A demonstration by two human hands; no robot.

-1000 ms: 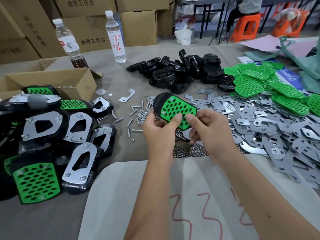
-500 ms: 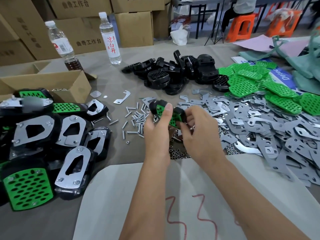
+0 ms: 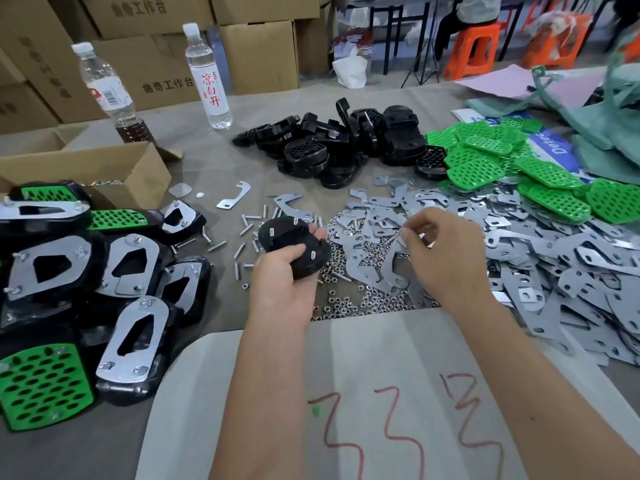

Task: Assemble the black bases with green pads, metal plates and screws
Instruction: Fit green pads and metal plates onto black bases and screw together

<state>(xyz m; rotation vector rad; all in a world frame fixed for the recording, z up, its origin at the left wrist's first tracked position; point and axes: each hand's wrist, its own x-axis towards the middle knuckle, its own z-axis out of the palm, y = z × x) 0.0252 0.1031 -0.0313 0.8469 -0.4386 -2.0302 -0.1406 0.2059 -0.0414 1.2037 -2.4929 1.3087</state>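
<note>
1. Nearest the camera, a pale sheet point(image 3: 346, 393) with red scrawl is lying across the near edge of the table point(image 3: 277, 105), and both forearms are reaching out over it.
2. The left hand point(image 3: 282, 284) is gripping a black base point(image 3: 294, 245) underside up, fingers curled closed around its near end; screw tips are poking up through its slots, so the green pad is probably facing down, though it is hidden.
3. The right hand point(image 3: 441, 251) is pinching its fingertips together over the metal plates point(image 3: 519, 265); something small and shiny seems to be caught between them, but I cannot tell whether it is a plate or a nut.
4. The step in hand is, I judge, fetching a plate to seat over those screws. To do it well: be keeping the base level so the screws are not dropping out, be lifting one plate only, and be matching its holes to the screw tips before pressing down.
5. Just beyond the hands, loose nuts point(image 3: 367, 303) and screws point(image 3: 249, 230) are lying scattered within easy reach.
6. To the left, finished assemblies point(image 3: 128, 265) are piling up beside a cardboard box point(image 3: 104, 168).
7. Farther off, spare black bases point(image 3: 332, 143) and green pads point(image 3: 502, 161) are waiting in heaps, with two bottles point(image 3: 207, 74) behind.
</note>
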